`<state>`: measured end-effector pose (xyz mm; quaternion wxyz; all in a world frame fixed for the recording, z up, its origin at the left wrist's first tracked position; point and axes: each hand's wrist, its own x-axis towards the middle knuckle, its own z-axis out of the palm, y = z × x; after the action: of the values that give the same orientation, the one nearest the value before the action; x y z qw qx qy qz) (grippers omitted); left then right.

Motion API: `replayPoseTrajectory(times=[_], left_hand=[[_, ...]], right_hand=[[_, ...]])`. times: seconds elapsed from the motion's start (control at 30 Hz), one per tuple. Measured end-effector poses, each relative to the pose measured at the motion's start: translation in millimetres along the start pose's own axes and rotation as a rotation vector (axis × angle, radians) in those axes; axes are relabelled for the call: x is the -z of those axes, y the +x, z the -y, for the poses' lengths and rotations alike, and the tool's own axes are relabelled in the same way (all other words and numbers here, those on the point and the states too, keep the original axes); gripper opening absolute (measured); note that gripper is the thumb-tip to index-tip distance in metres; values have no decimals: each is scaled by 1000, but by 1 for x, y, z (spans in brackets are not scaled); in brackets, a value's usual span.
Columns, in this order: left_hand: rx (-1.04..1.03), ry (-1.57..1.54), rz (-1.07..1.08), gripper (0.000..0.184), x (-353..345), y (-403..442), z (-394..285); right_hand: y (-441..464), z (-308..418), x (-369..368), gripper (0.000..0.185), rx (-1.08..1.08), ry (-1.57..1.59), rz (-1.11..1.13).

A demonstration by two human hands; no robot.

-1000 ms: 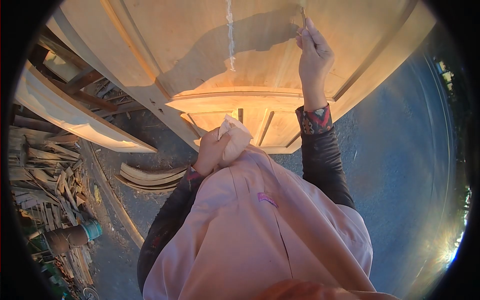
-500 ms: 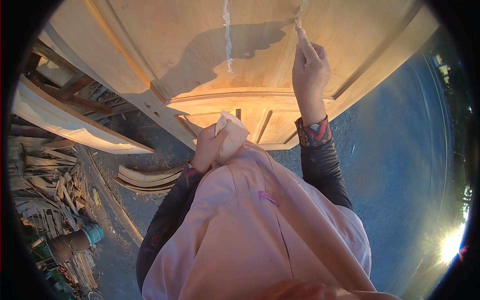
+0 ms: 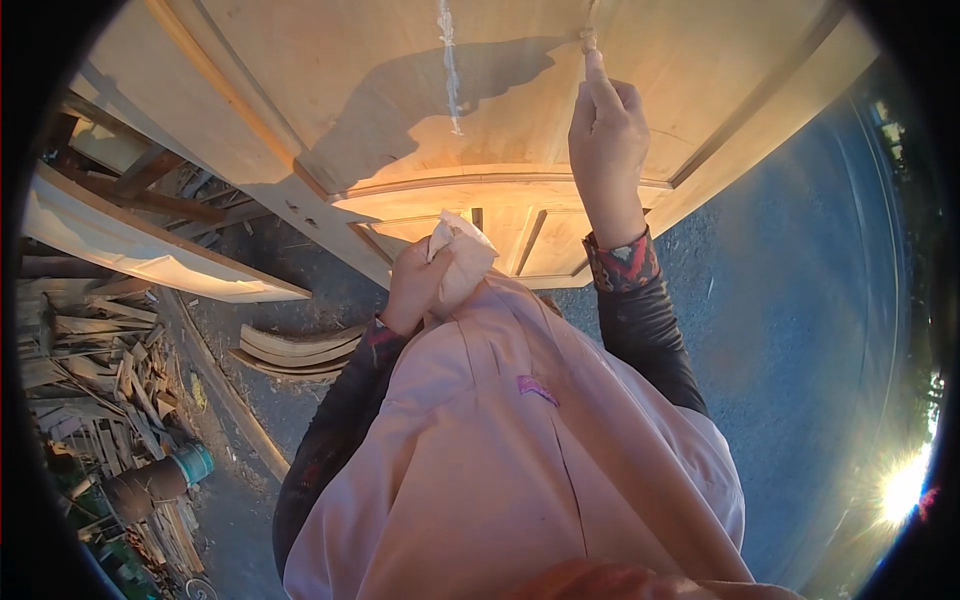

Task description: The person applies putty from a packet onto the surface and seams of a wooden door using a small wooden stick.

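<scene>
Two bare hands at work, clock read from the person's own view, twelve at top

Right hand [image 3: 608, 135], one o'clock: fingers pinched narrow on one slim pale piece [image 3: 589, 40], its tip close against the door; what it is made of, cannot tell

Left hand [image 3: 415, 285], just nine-ward of centre: closed round one crumpled wrap [image 3: 462, 265], pale and creased; paper or cloth, cannot tell

Two dark sleeves, one patterned cuff on each; one smooth pink garment [image 3: 480, 470] toward six, single purple patch [image 3: 537, 388]

One panelled wooden door [image 3: 520, 110], twelve o'clock: smooth grain, raised straight and bowed mouldings, one rough white streak [image 3: 449, 75], one arm-shaped shadow

Second wooden panel [image 3: 160, 260] at nine

Between eight and nine, at least three curved boards [image 3: 300, 352], stacked; beyond, splintery scrap wood [image 3: 110, 350], too many to count

Eight o'clock: one brown cylinder [image 3: 145, 488], teal band

Three o'clock: grey gritty ground [image 3: 790, 290]
</scene>
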<state>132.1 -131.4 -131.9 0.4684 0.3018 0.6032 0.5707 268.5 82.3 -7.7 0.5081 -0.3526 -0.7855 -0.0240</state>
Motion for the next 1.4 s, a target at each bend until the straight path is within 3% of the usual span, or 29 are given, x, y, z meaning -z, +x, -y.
replayPoseTrajectory(times=[0.1, 0.2, 0.4, 0.7, 0.8, 0.9, 1.1, 1.3, 1.4], left_hand=[[9, -14, 0, 21, -2, -2, -7], [14, 26, 1, 21, -4, -1, -5], [3, -6, 5, 22, -7, -2, -9], [-8, 27, 13, 20, -6, -1, 1], [0, 30, 16, 19, -6, -2, -1], [-9, 47, 6, 19, -8, -5, -6], [-24, -16, 8, 21, -6, -7, -1], [-40, -46, -7, 20, -10, -9, -3], [-17, 37, -7, 20, -5, -12, -4]], right_hand=[[22, 12, 16, 42, 17, 42, -63], [46, 23, 2, 28, 26, 48, -189], [-6, 11, 0, 40, -59, -81, 59], [29, 9, 4, 38, 33, -9, -53], [1, 10, 0, 39, -113, -14, 46], [-19, 3, 0, 38, -102, -8, 73], [-7, -14, 13, 41, -251, 328, 52], [1, -25, -13, 35, 10, 94, -64], [-12, -30, -22, 36, 15, 47, -65]])
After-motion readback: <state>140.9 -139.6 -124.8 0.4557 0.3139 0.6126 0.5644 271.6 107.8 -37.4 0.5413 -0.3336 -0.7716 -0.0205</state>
